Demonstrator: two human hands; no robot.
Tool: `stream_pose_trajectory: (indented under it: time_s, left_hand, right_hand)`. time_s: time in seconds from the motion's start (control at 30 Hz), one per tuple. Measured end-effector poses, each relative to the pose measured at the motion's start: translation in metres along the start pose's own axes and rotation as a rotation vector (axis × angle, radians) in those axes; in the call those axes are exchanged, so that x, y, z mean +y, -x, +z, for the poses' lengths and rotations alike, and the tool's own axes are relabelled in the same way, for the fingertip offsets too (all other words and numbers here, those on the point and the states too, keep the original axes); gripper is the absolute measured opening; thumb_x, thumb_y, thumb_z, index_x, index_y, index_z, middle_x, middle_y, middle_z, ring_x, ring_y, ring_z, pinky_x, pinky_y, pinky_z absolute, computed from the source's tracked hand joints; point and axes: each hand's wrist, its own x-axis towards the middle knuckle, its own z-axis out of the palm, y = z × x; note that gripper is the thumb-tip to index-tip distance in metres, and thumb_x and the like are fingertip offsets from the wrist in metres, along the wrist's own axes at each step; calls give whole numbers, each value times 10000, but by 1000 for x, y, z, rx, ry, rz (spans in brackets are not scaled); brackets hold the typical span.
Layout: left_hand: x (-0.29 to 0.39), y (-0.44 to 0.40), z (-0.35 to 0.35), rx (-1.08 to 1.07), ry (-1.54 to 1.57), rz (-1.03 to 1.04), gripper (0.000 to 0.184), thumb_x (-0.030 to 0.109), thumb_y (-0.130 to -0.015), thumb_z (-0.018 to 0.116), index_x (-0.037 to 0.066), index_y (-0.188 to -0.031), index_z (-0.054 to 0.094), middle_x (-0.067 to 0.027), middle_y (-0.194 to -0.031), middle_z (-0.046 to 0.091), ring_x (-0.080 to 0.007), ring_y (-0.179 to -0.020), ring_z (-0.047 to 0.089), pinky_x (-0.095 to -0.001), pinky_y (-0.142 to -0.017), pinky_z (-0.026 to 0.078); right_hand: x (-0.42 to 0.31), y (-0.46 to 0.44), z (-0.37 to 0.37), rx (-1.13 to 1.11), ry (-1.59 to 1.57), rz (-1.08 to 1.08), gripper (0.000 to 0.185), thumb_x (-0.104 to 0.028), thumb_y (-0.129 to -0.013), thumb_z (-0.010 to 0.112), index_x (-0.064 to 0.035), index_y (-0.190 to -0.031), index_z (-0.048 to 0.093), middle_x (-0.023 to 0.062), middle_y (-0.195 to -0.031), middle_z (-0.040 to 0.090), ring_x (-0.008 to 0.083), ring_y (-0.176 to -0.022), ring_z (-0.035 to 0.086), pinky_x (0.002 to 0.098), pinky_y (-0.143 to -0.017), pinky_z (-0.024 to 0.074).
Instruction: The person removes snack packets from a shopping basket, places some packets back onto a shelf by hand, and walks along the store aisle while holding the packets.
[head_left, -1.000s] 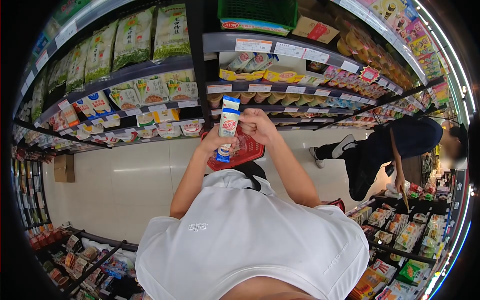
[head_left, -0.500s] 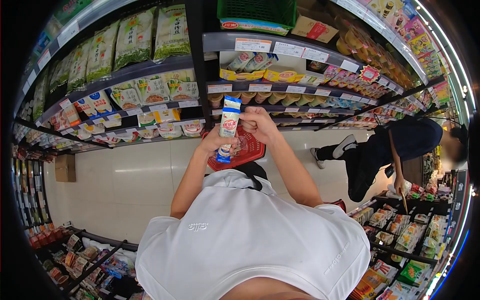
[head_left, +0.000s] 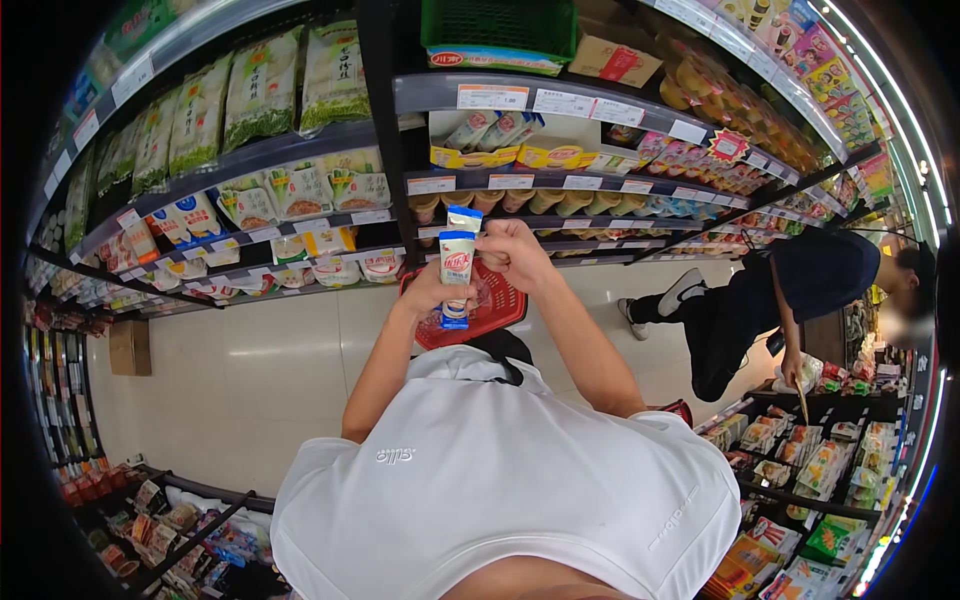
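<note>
My left hand (head_left: 432,288) is closed around the lower part of a slim stick sachet (head_left: 457,262), white with blue ends and red lettering. The blue and white top of a second stick sachet (head_left: 464,217) shows just behind and above it. My right hand (head_left: 512,254) is closed in a pinch at the right edge of these sachets, near the rear one's upper part. Its fingertips are partly hidden. Below both hands is a red plastic basket (head_left: 505,316) with clear-wrapped items in it.
Shelves ahead hold noodle packs (head_left: 262,85), cups (head_left: 515,201) and a yellow display box (head_left: 473,157) of similar sachets. At right, a person in dark clothes (head_left: 810,285) leans over a low display of packets (head_left: 820,465). A cardboard box (head_left: 130,348) stands on the floor at left.
The front sachet's top has dropped below the rear one's, so two overlapping sachets show. Both hands stay close together, and the view has shifted slightly.
</note>
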Motion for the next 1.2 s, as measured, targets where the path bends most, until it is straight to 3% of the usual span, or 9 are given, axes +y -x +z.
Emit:
stream_pose_trajectory:
  time_s: [0.2,0.4,0.47,0.5,0.57,0.67,0.9,1.07,1.2]
  left_hand:
    - [0,1,8,8,20,52,322,65,-713,760,6,-972,578,-76,-796,640,-177,-664,646,-300,-602,537]
    - [-6,-3,0,74,-8,120,313,47,-726,747,5,-974,561,-91,-785,639,-179,-638,643,-306,-596,546]
    - [-8,-4,-1,92,-3,147,305,48,-731,745,4,-966,556,-94,-774,636,-179,-632,642,-308,-592,548]
    - [-5,-3,1,126,8,140,289,49,-736,742,3,-952,554,-95,-762,634,-178,-631,641,-310,-588,549]
    - [-4,-2,3,164,25,132,275,49,-741,739,3,-937,553,-96,-750,632,-176,-630,641,-311,-584,549]
    - [-4,-2,2,149,66,135,259,50,-748,734,4,-927,552,-94,-741,630,-175,-626,642,-314,-577,550]
    - [-4,-2,2,171,55,143,240,53,-761,726,6,-920,552,-94,-743,631,-183,-624,644,-316,-568,551]
    - [-6,-1,-1,156,72,147,243,49,-764,727,2,-923,550,-94,-745,626,-187,-627,646,-320,-571,555]
    - [-8,-1,-4,161,79,146,248,53,-762,731,2,-924,550,-96,-746,626,-188,-629,646,-322,-573,556]
  right_hand:
    - [-6,5,1,-45,27,-24,457,24,-822,612,-169,-600,263,-69,-515,276,47,-432,223,238,-426,158]
    - [-7,8,1,-25,6,-45,376,-75,-895,560,-148,-610,325,-67,-522,285,46,-447,240,233,-430,178]
    - [-9,8,3,-3,-46,-150,277,-143,-917,556,-84,-665,455,-62,-535,333,40,-458,277,223,-432,198]
    - [-11,9,5,-3,-45,-149,277,-143,-917,556,-84,-665,455,-62,-535,333,40,-458,277,223,-432,198]
    - [-14,11,10,131,56,-211,152,-135,-933,513,-18,-845,554,-41,-552,362,58,-485,307,214,-451,223]
    - [-5,7,-8,124,254,-289,166,-128,-916,542,27,-931,600,-30,-564,405,54,-493,326,209,-455,236]
    - [-2,12,-5,214,374,-382,128,-32,-844,563,38,-770,641,-48,-560,447,22,-487,326,212,-444,218]
    - [1,12,-7,313,433,-412,149,14,-778,513,25,-646,582,-46,-536,441,20,-479,337,216,-437,225]
    - [4,11,-5,328,504,-445,248,-57,-846,544,7,-607,528,-49,-533,437,23,-485,344,221,-438,243]
